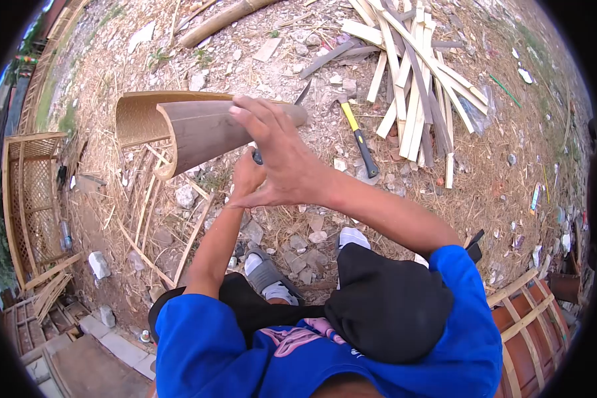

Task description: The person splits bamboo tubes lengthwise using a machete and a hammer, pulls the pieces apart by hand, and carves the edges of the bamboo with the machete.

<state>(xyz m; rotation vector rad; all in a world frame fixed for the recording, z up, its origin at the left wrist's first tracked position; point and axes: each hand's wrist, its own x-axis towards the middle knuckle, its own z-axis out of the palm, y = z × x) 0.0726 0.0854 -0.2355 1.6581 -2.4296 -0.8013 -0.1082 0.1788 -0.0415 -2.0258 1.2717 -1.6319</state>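
A thick bamboo piece (pixel 209 129), split lengthwise at its left end, lies across in front of me with its pale inner wall (pixel 136 119) showing. My left hand (pixel 247 174) is closed round a dark handle just below the bamboo. A pointed blade (pixel 304 93) sticks out beyond the bamboo's far side, apparently the same knife, its middle hidden by the bamboo and my right hand. My right hand (pixel 278 149) is raised over the right part of the bamboo, fingers stretched and thumb apart, with nothing in it. Whether its fingertips touch the bamboo I cannot tell.
A hammer (pixel 358 139) with a yellow and black handle lies on the stony ground, right of the bamboo. Beyond it is a pile of split strips (pixel 414 86). A bamboo pole (pixel 225 23) lies at the top. Loose strips (pixel 146 205) and woven frames (pixel 33 205) are at left.
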